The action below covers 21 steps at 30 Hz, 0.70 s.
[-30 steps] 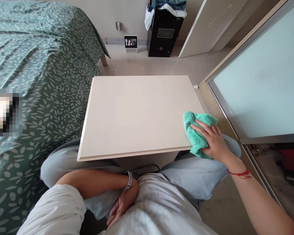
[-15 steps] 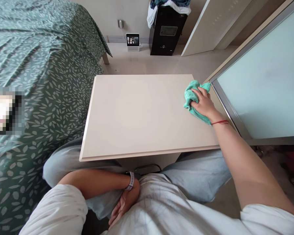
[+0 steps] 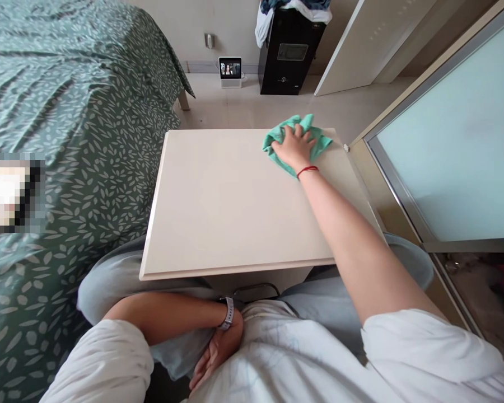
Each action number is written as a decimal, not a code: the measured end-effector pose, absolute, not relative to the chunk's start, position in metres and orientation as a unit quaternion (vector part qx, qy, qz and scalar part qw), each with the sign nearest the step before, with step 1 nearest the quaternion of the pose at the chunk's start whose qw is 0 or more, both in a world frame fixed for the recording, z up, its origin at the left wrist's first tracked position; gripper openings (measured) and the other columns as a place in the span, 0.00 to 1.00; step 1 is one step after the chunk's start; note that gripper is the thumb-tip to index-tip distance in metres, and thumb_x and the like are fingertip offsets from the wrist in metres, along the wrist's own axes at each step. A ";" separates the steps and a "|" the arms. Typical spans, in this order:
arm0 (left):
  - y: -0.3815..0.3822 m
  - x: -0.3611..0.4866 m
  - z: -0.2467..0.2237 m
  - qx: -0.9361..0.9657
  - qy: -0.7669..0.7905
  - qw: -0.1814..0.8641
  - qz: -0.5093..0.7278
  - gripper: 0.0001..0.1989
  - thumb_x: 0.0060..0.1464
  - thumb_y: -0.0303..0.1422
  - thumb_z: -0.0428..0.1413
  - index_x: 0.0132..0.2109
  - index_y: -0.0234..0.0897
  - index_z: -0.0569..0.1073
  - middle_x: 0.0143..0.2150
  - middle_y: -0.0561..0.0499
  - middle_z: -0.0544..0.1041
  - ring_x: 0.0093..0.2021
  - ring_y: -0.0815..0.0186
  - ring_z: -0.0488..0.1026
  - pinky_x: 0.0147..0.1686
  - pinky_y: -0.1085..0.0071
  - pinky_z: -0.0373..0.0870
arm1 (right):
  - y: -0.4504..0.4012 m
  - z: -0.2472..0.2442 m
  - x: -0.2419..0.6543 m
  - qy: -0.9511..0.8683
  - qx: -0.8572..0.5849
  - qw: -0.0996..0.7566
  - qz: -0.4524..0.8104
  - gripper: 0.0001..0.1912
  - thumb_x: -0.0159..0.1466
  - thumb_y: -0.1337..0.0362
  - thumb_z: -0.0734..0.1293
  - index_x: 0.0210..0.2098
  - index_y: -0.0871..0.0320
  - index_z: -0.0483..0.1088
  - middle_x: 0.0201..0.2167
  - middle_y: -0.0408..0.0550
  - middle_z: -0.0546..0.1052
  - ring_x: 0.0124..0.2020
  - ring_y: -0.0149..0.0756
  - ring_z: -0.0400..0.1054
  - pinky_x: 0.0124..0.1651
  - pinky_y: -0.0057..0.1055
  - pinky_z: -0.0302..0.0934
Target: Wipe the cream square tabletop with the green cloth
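Note:
A pale rectangular tabletop [image 3: 231, 207] stands before me over my legs. Near its far right part, my right hand [image 3: 296, 147] presses a green cloth [image 3: 276, 136] against the surface, fingers spread over the bunched fabric. A red string circles that wrist. My left hand [image 3: 218, 354] rests in my lap below the near edge, palm turned up, with nothing seen in it and its fingers loosely extended. A watch [image 3: 228, 313] is on the left wrist.
On the left is a bed with a green leaf-patterned sheet [image 3: 105, 140]. Beyond the table are a small screen [image 3: 231, 68] and a black cabinet [image 3: 289, 59] with clothes on top. A frosted glass panel [image 3: 457, 129] stands at the right.
My right hand and the green cloth have moved left and slightly away from me across the tabletop, leaving the right edge. My left hand has stayed in my lap.

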<state>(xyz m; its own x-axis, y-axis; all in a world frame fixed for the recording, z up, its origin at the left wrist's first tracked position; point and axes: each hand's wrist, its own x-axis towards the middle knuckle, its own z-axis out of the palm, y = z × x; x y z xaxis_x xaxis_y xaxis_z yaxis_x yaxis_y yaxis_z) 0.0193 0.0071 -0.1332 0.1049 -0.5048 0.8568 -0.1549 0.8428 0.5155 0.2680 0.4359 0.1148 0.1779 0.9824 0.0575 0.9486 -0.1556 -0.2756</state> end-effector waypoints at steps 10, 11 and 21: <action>-0.009 0.025 -0.149 0.320 -0.844 0.428 0.050 0.38 0.63 0.16 0.40 0.71 0.25 0.83 0.56 0.29 0.93 0.59 0.32 0.88 0.47 0.40 0.89 | 0.430 0.131 0.073 -0.821 -0.543 0.094 0.150 0.47 0.80 0.50 0.72 0.92 0.61 0.64 0.98 0.68 0.51 0.95 0.87 0.44 0.90 0.92 0.33; -0.009 0.025 -0.145 0.296 -0.863 0.407 0.049 0.36 0.63 0.18 0.44 0.69 0.28 0.85 0.53 0.32 0.94 0.59 0.30 0.88 0.46 0.37 0.89 | 0.424 0.135 0.059 -0.837 -0.519 0.088 0.150 0.46 0.80 0.50 0.71 0.92 0.59 0.64 0.98 0.64 0.51 0.95 0.87 0.44 0.90 0.90 0.35; 0.015 0.026 -0.087 -0.336 -0.887 0.316 0.034 0.26 0.61 0.46 0.64 0.62 0.50 0.92 0.58 0.46 0.95 0.64 0.35 0.90 0.37 0.47 0.90 | 0.349 0.143 0.040 -0.950 -0.271 0.028 0.155 0.45 0.77 0.54 0.71 0.92 0.52 0.68 0.99 0.51 0.54 0.96 0.79 0.46 0.95 0.79 0.33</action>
